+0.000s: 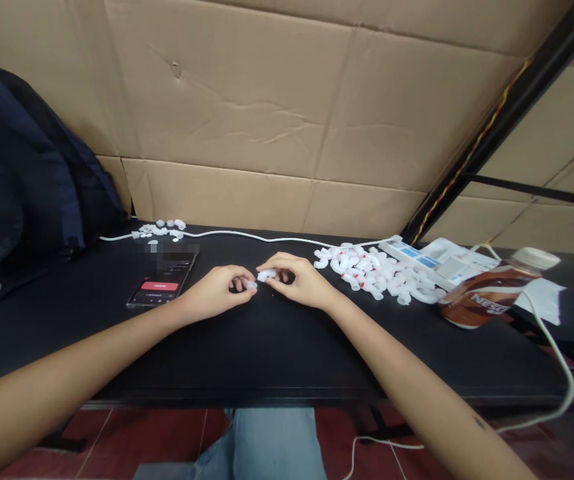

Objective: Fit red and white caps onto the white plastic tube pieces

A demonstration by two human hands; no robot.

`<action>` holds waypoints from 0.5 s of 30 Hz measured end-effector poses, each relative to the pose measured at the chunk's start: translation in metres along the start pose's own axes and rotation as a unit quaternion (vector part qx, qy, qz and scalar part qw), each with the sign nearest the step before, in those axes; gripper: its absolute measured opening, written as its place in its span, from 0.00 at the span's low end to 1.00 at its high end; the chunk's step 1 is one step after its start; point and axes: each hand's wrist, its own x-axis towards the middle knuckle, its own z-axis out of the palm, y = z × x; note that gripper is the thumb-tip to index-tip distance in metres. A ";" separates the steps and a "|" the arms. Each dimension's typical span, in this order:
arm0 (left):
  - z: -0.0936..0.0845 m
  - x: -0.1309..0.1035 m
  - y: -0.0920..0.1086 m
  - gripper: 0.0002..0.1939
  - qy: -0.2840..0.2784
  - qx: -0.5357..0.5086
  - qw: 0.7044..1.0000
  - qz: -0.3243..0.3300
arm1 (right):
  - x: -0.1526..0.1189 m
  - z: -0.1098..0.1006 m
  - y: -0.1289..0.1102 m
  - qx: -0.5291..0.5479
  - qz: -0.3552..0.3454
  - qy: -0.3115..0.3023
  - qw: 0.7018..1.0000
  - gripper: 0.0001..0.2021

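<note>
My left hand pinches a small translucent white plastic cap between thumb and forefinger. Close beside it, my right hand is closed on a curved white plastic tube piece. A narrow gap shows between the two pieces, just above the black table. To the right lies a heap of similar curved white pieces, some with red marks. A smaller group of little white pieces lies at the back left.
A phone with a lit screen lies left of my hands. A brown Nescafe bottle, papers and a blue-and-white box are at the right. A white cable crosses the back. A dark backpack stands far left, before a cardboard wall.
</note>
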 end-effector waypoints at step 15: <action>0.001 0.001 0.000 0.12 0.003 -0.023 1.000 0.001 | -0.001 0.003 -0.009 0.071 0.006 -0.019 0.997 0.13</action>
